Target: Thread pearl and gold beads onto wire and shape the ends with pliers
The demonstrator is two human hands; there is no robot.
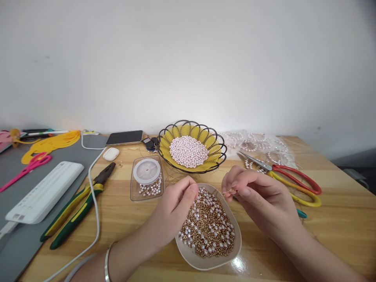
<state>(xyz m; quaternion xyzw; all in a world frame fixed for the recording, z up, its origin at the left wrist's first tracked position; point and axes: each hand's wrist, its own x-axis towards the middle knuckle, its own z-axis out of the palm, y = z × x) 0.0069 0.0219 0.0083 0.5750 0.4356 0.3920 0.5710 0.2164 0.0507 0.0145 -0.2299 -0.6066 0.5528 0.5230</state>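
My left hand (176, 207) is closed over the left rim of a pale bowl (188, 258), thumb against the curled fingers; what they hold, if anything, is hidden. Inside the bowl lie small gold beads (202, 219) mixed with pearl beads (213, 246). Past the bowl's upper right edge, my right hand (261, 196) pinches a few tiny gold beads (229, 192) between thumb and fingertips. Any thread between the two hands is too fine to make out.
Behind the bowl stands a yellow basket (163, 147) of pink pearls. A clear box (133, 192) holds a spool (147, 171) and pearls. Scissors (293, 180) and bagged pearl strings (258, 143) lie right; pliers (78, 211), a white cable (94, 196) and a power bank (44, 194) left.
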